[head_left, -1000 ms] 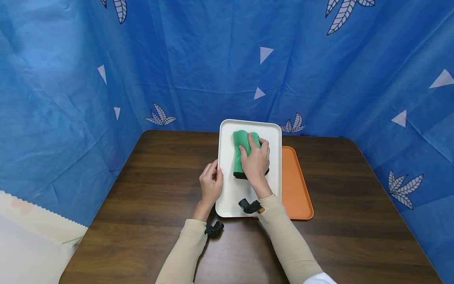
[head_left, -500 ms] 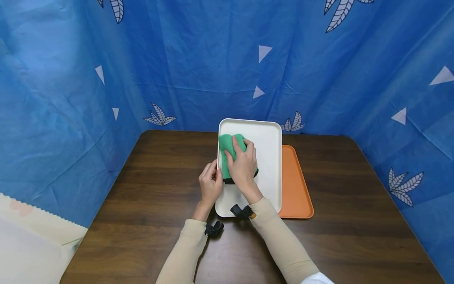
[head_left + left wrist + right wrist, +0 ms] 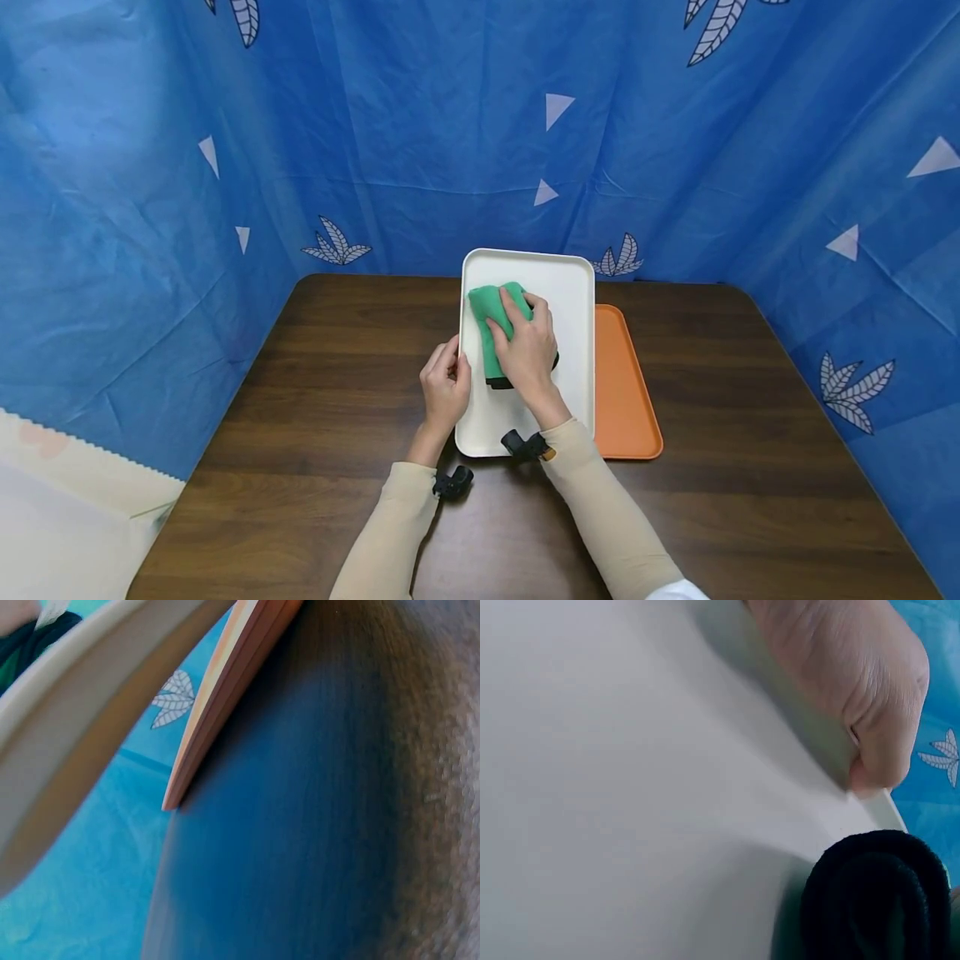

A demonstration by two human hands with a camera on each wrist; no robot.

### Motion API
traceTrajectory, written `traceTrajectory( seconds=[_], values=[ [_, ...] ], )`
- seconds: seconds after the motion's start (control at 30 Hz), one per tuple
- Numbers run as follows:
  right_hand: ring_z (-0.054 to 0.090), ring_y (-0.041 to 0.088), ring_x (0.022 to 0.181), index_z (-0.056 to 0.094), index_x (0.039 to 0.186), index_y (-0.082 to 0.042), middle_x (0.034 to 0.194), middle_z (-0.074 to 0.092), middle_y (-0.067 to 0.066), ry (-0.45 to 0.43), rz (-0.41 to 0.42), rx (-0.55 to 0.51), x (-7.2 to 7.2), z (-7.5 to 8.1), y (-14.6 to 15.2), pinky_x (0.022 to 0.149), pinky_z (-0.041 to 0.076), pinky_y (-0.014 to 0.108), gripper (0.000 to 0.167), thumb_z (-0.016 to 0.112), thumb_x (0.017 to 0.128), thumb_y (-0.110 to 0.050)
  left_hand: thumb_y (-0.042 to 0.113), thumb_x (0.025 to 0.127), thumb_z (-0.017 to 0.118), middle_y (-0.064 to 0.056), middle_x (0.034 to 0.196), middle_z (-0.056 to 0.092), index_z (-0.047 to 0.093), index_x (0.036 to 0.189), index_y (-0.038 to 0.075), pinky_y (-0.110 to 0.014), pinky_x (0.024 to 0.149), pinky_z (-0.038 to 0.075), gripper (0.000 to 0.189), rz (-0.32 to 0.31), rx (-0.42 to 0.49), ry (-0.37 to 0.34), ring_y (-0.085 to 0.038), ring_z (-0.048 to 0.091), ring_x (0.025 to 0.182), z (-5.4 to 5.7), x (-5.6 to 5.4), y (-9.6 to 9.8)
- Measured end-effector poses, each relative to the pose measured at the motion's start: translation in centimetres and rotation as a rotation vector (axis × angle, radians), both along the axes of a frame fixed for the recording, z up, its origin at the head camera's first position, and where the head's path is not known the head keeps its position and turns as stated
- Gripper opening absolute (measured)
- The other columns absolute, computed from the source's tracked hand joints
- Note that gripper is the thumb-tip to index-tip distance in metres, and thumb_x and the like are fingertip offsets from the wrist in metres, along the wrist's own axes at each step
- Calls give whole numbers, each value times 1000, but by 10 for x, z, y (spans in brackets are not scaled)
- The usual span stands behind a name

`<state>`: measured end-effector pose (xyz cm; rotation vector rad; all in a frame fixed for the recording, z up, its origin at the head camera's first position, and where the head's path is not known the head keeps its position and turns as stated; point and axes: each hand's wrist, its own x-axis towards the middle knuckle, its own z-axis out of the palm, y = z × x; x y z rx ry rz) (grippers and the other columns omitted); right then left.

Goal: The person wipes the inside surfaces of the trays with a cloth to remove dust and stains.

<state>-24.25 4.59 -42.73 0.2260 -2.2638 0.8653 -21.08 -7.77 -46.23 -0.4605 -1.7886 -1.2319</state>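
Observation:
A white rectangular tray point(image 3: 572, 350) is held above the table, and my left hand point(image 3: 446, 392) pinches its left rim, thumb over the edge. My right hand point(image 3: 529, 354) grips a folded green cloth point(image 3: 486, 310) with a black border and holds it against the tray's face, left of the middle. In the right wrist view, the cloth's dark rolled edge point(image 3: 877, 862) lies close to the left hand point(image 3: 855, 690) at the rim. The white tray's rim point(image 3: 97, 697) crosses the upper left of the left wrist view, the left hand's fingers out of sight there.
An orange tray point(image 3: 624, 400) lies on the brown wooden table point(image 3: 352, 375), partly covered by the white tray. The left wrist view shows a gap between the orange tray's edge point(image 3: 217, 712) and the white one. A blue patterned curtain point(image 3: 450, 125) surrounds the table.
My right hand slid the cloth left to the white tray's left rim, then partway back to the right. My left hand and the tray have stayed nearly still.

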Motion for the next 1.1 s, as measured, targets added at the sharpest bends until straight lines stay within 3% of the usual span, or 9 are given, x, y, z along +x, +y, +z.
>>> traceTrajectory(
  seconds=[0.27, 0.5, 0.73, 0.97, 1.1],
  values=[
    [54, 40, 112, 61, 134, -11, 129, 50, 26, -64, -57, -53, 0, -6, 25, 81, 52, 54, 49, 72, 89, -26, -26, 74, 56, -22, 71, 57, 64, 102, -21, -22, 46, 40, 30, 12, -8, 31, -23, 48, 50, -2, -3, -1],
    [50, 39, 117, 57, 138, -12, 133, 47, 25, -182, -129, -121, 2, -9, 48, 88, 46, 54, 51, 69, 92, -28, -28, 73, 56, -23, 71, 58, 64, 101, -22, -18, 47, 39, 30, 7, 0, 47, -24, 48, 49, 1, -2, -1],
    [49, 38, 117, 52, 142, -15, 136, 45, 24, -298, -216, -170, 2, -9, 62, 80, 46, 54, 53, 65, 94, -33, -30, 70, 56, -26, 72, 59, 64, 100, -22, -19, 46, 41, 32, -8, 11, 44, -25, 50, 49, 5, 0, -1],
    [48, 38, 116, 52, 143, -16, 135, 46, 24, -321, -241, -200, 3, -10, 63, 81, 45, 53, 54, 64, 94, -35, -30, 70, 56, -26, 72, 59, 64, 100, -23, -21, 45, 41, 31, -14, 10, 40, -24, 49, 48, 4, 0, 0],
    [47, 38, 119, 52, 143, -17, 136, 45, 23, -321, -249, -220, 4, -10, 61, 86, 44, 54, 54, 64, 94, -35, -30, 71, 56, -26, 71, 59, 64, 101, -23, -21, 45, 40, 32, -11, 16, 34, -24, 49, 48, -6, -6, 0]
  ],
)
